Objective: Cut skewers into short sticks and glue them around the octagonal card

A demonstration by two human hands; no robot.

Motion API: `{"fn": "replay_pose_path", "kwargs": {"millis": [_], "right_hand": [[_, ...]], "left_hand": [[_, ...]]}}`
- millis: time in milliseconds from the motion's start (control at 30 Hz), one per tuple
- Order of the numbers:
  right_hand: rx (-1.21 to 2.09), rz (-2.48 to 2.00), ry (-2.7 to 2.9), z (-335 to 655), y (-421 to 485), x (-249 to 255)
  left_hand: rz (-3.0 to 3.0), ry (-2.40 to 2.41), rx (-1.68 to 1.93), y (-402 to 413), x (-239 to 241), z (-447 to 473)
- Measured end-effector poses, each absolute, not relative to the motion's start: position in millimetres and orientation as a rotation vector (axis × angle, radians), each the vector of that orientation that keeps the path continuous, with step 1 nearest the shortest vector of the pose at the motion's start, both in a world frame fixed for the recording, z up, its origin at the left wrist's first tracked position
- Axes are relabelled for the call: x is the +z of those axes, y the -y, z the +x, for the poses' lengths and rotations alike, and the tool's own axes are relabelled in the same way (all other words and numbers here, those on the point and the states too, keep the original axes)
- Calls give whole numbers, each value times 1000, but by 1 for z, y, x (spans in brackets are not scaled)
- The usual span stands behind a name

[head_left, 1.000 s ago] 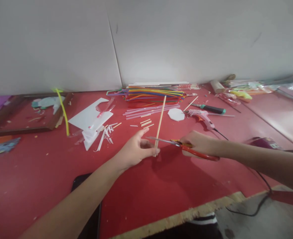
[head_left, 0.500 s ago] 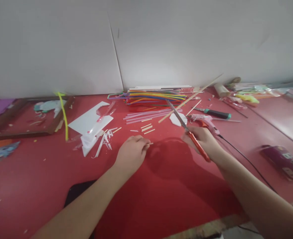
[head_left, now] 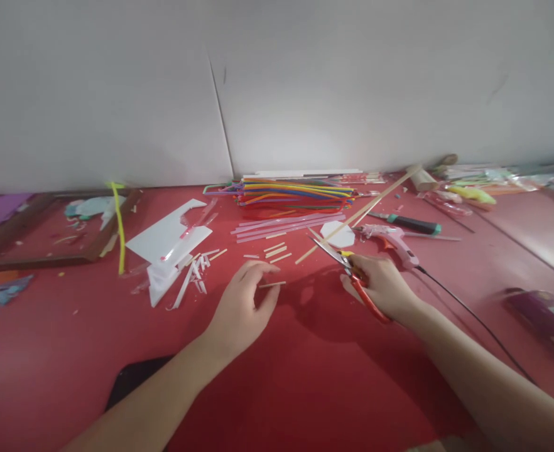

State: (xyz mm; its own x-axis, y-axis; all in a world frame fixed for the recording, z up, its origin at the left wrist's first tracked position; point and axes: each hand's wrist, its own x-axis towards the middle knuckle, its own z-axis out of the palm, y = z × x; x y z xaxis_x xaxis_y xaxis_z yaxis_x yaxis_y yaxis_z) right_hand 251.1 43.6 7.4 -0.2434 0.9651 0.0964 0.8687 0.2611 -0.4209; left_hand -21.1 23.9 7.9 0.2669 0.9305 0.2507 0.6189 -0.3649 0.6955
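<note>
My left hand hovers low over the red tabletop, thumb and fingers apart. A short cut wooden stick lies in the gap between thumb and fingertips. My right hand is closed around the red handles of a pair of scissors, whose blades point up and left, slightly parted. Across the blades runs a long thin wooden stick, slanting toward the back right; what supports it I cannot make out. Several short stick pieces lie just beyond my left hand.
Pink glue gun with a black cord and a dark-handled cutter lie beyond my right hand. Colourful pipe cleaners lie along the back. White scraps and a brown frame are leftward; a purple object sits right.
My left thumb and fingers have spread apart from the short stick. My right hand has come slightly nearer with the scissors, and the long stick has dropped lower.
</note>
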Motion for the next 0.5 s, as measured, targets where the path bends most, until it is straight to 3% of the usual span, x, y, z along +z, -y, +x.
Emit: {"fn": "replay_pose_path", "kwargs": {"millis": [300,500], "right_hand": [[526,-1508,2433,239,-32,15],[491,-1363,2515,235,-29,14]], "left_hand": [[1267,-929,828,-9,24,-10],[1299,-871,827,-9,27,-10]]}}
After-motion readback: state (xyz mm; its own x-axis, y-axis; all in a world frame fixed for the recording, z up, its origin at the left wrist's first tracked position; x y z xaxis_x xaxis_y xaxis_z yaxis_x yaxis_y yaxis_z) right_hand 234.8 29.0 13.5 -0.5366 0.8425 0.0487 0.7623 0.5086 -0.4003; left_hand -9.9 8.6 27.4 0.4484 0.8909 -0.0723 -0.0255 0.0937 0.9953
